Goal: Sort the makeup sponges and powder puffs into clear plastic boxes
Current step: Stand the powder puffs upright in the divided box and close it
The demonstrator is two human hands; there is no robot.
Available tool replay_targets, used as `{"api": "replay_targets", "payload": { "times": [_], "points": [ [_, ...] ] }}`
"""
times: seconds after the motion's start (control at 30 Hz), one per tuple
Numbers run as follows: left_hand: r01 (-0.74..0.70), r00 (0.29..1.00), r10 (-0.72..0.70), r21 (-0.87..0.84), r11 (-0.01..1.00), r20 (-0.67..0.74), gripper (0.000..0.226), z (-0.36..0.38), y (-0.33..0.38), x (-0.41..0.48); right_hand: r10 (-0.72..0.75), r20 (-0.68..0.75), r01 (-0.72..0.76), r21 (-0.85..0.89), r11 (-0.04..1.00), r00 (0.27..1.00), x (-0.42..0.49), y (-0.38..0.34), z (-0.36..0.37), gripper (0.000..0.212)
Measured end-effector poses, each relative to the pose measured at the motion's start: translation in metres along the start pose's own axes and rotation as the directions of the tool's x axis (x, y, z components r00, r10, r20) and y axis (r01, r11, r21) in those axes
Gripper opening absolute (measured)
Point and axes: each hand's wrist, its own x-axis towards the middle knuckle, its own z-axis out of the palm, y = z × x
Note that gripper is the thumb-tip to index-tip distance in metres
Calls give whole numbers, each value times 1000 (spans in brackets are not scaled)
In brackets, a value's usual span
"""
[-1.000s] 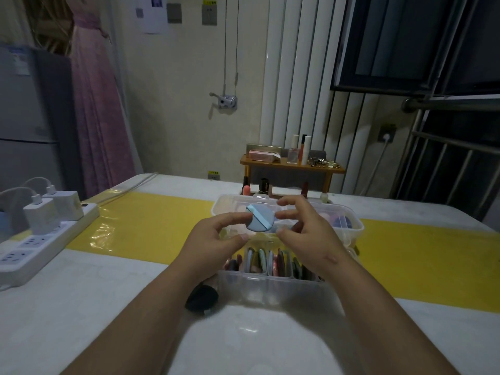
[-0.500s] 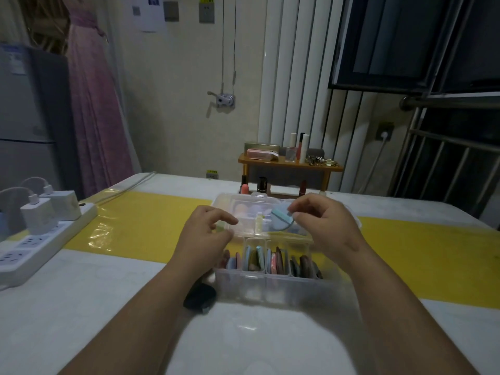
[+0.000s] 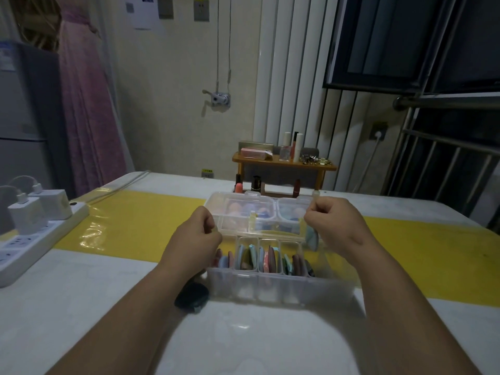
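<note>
A clear divided box (image 3: pixel 278 289) stands in front of me on the table, with several flat powder puffs (image 3: pixel 270 257) standing on edge in its compartments. Behind it sits a second clear box (image 3: pixel 216 203) with several rounded makeup sponges (image 3: pixel 244 209) inside. My right hand (image 3: pixel 334 221) pinches a light blue puff (image 3: pixel 312 236), which hangs over the right end of the near box. My left hand (image 3: pixel 196 235) hovers with curled fingers at the left end of the boxes, and I see nothing in it.
A small black object (image 3: pixel 192 295) lies left of the near box. A white power strip (image 3: pixel 32 239) with chargers is at the table's left edge. A wooden shelf (image 3: pixel 284 163) with cosmetics and lipsticks stands behind the boxes. A yellow strip (image 3: pixel 135 220) crosses the table.
My hands have moved apart. The right hand carried the blue puff from the middle to the right end of the near box, and the left hand let go and drew left.
</note>
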Motion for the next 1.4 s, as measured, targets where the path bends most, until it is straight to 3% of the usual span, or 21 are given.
{"api": "replay_targets", "payload": {
  "times": [0.23,0.37,0.57,0.8,0.9,1.13,1.3,1.4],
  "points": [
    [27,999,-28,-19,999,-21,15,-1,-1,0,102,133,-93,-76,993,986,-1,1,0,30],
    [32,999,-33,-36,999,-32,14,0,-2,1,165,190,-135,-160,978,968,-1,2,0,26],
    [32,999,-32,-6,999,-29,14,1,-1,1,233,241,-170,-255,952,942,-3,0,-1,41],
    [35,999,-35,-13,999,-24,14,1,-1,1,303,324,-132,-457,880,896,-4,0,6,14],
    [28,999,-28,-10,1000,-22,13,1,-2,1,289,328,-87,-514,853,899,-4,-4,6,12],
    [36,999,-37,-44,998,-16,9,0,-3,3,297,281,-115,-521,846,912,-1,4,6,7],
    [150,988,-154,-168,974,-6,22,-9,-7,7,273,286,-134,-425,895,919,-3,0,2,13],
    [193,980,-188,-90,977,64,29,-19,-6,9,242,265,-131,-378,917,933,-3,-1,2,17]
  ]
}}
